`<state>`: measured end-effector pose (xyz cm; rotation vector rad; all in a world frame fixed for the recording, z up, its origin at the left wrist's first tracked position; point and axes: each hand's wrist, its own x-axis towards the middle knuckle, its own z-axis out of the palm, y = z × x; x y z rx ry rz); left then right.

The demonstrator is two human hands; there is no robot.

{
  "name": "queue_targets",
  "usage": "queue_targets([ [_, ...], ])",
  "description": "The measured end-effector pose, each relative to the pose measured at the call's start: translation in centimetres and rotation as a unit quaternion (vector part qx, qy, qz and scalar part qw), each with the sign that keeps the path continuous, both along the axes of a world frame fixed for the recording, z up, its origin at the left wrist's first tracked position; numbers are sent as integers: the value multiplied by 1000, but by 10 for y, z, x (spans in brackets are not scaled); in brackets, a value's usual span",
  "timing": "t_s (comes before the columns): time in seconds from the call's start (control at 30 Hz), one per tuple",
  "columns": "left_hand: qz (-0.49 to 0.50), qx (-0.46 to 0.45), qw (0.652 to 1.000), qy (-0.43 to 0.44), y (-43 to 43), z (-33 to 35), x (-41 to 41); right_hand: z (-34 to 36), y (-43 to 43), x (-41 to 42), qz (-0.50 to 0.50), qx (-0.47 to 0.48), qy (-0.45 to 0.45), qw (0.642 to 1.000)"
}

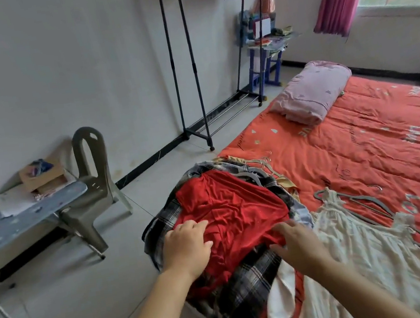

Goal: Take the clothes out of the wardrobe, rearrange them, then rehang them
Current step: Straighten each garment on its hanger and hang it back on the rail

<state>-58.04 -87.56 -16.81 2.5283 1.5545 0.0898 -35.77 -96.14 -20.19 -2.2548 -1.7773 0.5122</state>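
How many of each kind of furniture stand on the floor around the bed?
Clothes rack: 1
Grey plastic chair: 1
Ironing board: 1
Blue-legged table: 1
Total: 4

Lower centre: red jersey garment (pixel 227 210) on top of black-and-white plaid shirt (pixel 249 283), piled on near-left corner of orange quilted bedcover (pixel 364 141). Cream lace dress (pixel 359 251) just right of pile, grey plastic hangers (pixel 365 202) along its upper-right edge. Folded pink quilt (pixel 310 92) on bedcover upper right, black metal clothes rail (pixel 191 80) upper centre, blue-grey ironing board (pixel 8 224) at left edge, grey plastic chair (pixel 93 187) just right of it.
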Motion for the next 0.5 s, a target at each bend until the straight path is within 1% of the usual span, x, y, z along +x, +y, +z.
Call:
queue_targets([
  [0.23, 8, -38, 998, 39, 115, -4, 13, -26, 110, 12, -26, -42, 29, 998],
  [0.5, -83, -67, 992, 67, 216, -32, 59, -47, 183, 42, -114, -62, 51, 990],
])
